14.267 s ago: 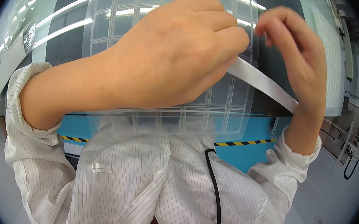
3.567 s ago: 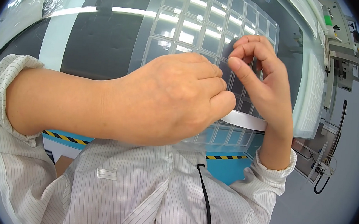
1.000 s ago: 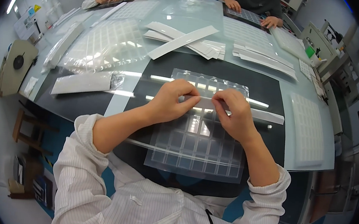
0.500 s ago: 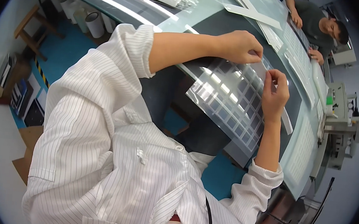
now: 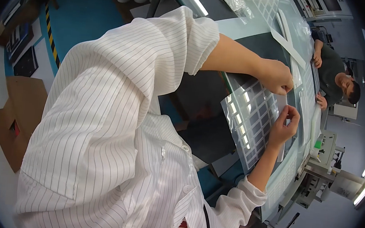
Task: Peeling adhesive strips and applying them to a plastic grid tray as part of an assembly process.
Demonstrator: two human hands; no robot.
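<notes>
A clear plastic sheet [image 5: 251,116] printed with a grid of pale squares lies tilted at the near edge of the glass-topped table [image 5: 239,30]. My left hand [image 5: 276,77] is closed in a pinch at the sheet's far edge. Just nearer to me, my right hand [image 5: 285,126] pinches the same edge between thumb and fingers. A narrow whitish strip [image 5: 283,101] shows between the two hands; whether it is part of the sheet or separate, I cannot tell. The fingertips of my left hand are partly hidden.
Long white strips [image 5: 290,49] lie across the table beyond my hands. Crinkled clear film [image 5: 233,1] rests at the far left. Another person [image 5: 340,74] works at the table's far right side. Machinery [image 5: 326,147] stands at the right, cardboard [image 5: 24,112] on the left.
The view has turned, so the scene appears shifted and rotated. Both hands still pinch the sheet's edge, and they are closer together than before.
</notes>
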